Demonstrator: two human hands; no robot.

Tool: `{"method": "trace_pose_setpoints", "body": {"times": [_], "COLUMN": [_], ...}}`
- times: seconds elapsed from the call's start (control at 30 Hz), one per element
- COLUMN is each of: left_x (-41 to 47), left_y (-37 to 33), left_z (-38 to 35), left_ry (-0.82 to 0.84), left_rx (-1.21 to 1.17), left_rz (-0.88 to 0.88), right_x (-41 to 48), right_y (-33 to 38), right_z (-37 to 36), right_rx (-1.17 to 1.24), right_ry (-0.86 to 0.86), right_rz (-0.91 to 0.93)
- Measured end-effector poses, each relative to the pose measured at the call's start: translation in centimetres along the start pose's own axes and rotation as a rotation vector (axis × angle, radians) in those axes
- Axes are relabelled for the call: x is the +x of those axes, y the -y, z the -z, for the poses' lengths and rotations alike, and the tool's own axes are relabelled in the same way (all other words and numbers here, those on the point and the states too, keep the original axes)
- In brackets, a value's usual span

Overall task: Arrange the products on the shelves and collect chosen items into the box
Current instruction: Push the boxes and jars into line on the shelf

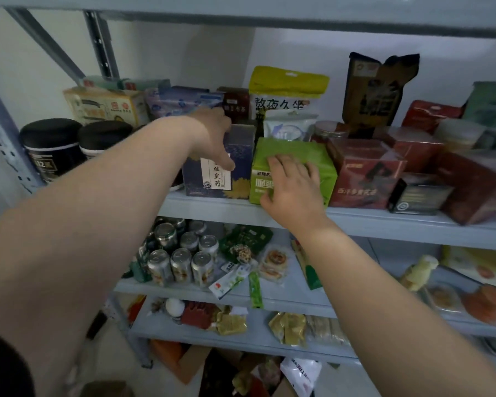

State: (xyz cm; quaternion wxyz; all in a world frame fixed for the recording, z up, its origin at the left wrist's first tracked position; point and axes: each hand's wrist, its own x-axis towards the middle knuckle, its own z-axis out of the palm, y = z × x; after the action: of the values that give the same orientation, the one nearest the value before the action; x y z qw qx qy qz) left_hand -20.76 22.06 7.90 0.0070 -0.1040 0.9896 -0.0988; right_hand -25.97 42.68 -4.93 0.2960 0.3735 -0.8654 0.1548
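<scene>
Fingers, left hand (212, 138): hooked over the top of the navy box (215, 179), thumb down its front.
Fingers, right hand (289, 184): spread flat against the green box (321, 156).
Boxes: side by side at the front edge of the shelf (384, 222); navy box upright, on the left.
Nearer hand: each already on its own box.

A single wide-angle camera on the person's head stands close to a grey shelf unit (384, 222), facing it squarely and tilted slightly down. One shelf crosses the middle of the view, and lower shelves fall away toward 6 o'clock. The forearms enter from 7 and 5 o'clock. Near the centre, the left hand (212, 138) grips a blue box (212, 184) and the right hand (289, 187) lies on a green box (324, 167). Straight edges bow near the frame's rim.
</scene>
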Motion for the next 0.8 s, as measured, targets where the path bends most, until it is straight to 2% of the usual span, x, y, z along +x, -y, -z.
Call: {"method": "trace_pose_setpoints", "body": {"times": [0.1, 0.23, 0.63, 0.73, 0.8], "left_x": [0.1, 0.3, -2.5, -5.2, -7.5], "left_y": [0.4, 0.2, -1.8, -1.4, -1.3], "left_z": [0.7, 1.5, 3.4, 5.1, 6.0], "left_ry": [0.051, 0.162, 0.185, 0.159, 0.146], "left_rx": [-0.123, -0.173, -0.222, -0.279, -0.343], "left_rz": [0.004, 0.076, 0.119, 0.136, 0.143], "right_x": [-0.2, -0.2, 0.1, 0.5, 0.4], "right_y": [-0.2, -0.4, -1.0, -0.7, -0.3], "right_z": [0.2, 0.5, 2.3, 3.7, 5.0], "right_rx": [0.015, 0.008, 0.104, 0.222, 0.46], "right_ry": [0.007, 0.055, 0.166, 0.248, 0.273], "right_rz": [0.016, 0.043, 0.009, -0.026, 0.0]}}
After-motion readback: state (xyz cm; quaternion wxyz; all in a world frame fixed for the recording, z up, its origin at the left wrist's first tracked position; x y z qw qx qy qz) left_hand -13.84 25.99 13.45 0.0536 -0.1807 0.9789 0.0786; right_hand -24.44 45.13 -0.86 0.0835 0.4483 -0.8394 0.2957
